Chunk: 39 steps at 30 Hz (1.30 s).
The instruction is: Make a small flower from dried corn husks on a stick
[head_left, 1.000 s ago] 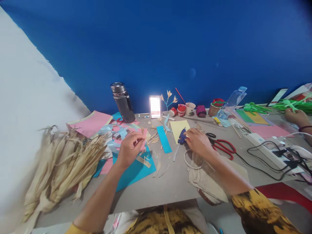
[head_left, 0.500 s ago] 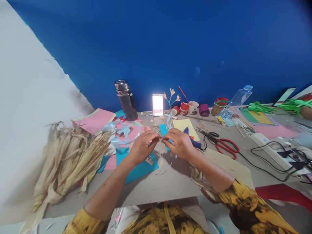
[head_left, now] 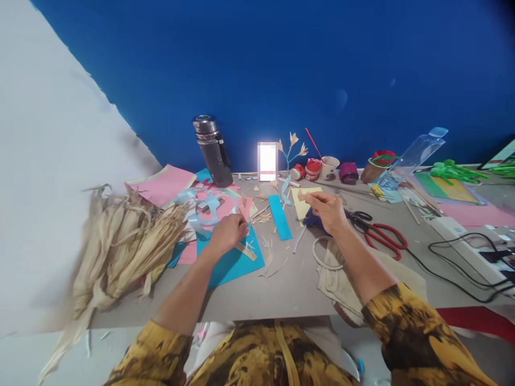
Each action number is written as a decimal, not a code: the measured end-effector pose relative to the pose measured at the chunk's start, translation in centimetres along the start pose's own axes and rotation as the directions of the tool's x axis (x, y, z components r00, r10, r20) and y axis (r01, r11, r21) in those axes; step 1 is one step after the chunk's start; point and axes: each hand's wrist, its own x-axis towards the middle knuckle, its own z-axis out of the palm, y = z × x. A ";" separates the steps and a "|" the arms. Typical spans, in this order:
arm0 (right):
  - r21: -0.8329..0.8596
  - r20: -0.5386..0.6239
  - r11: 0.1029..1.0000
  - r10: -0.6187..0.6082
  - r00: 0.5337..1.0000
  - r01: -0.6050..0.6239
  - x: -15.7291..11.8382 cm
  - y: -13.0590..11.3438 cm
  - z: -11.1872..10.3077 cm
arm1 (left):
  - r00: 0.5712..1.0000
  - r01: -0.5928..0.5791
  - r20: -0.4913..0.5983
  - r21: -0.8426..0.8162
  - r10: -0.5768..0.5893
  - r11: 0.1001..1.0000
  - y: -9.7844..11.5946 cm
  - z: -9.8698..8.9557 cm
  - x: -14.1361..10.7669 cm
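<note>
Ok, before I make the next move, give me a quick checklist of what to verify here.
1. Right hand has a grip on the small pale piece: ok, pinched at the fingertips.
2. Left hand free: cannot tell, its fingertips are curled together.
3. Blue glue gun fully visible: not ok, partly hidden by the right hand.
4. Red-handled scissors out of the hands: ok, lying to the right of the right hand.
5. Surface between the hands free of bits: not ok, pale scraps lie beside the blue strip.
</note>
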 end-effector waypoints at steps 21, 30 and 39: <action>-0.072 0.119 0.994 -0.070 0.990 0.079 -0.9 -0.4 0.6 | 0.986 0.015 0.166 -0.046 -0.007 0.999 4.0 3.9 -5.2; -0.117 0.084 0.989 -0.077 0.993 0.087 -0.9 -0.5 0.6 | 0.995 -0.102 -0.018 -0.043 0.101 0.994 4.1 2.7 -6.2; -0.121 0.108 0.988 -0.084 0.991 0.097 -1.1 -0.4 0.8 | 0.945 -0.204 0.278 0.089 0.173 0.975 6.2 4.3 -8.0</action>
